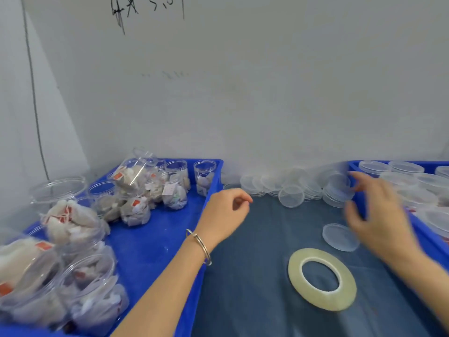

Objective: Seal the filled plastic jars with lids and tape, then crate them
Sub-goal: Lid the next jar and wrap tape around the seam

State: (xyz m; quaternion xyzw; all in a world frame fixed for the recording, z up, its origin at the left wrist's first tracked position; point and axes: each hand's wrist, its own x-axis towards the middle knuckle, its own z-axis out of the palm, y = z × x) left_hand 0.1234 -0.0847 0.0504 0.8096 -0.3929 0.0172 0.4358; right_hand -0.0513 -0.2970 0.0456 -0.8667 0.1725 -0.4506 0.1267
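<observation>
Several clear plastic jars (173, 194) stuffed with white sachets stand and lie without lids in the blue crate (150, 249) at left. A heap of clear lids (291, 194) lies along the wall on the dark cloth. One single lid (340, 237) lies flat near a roll of clear tape (322, 278). My left hand (224, 215) hovers at the left crate's right rim, fingers loosely curled, holding nothing. My right hand (381, 215), blurred, is spread over the left edge of the right crate (359, 198), above the single lid, and holds nothing.
The right blue crate holds several lidded jars (403, 167). A white wall rises directly behind the table. A dark cable (34, 93) runs down the left corner. A metal bangle (201, 246) circles my left wrist.
</observation>
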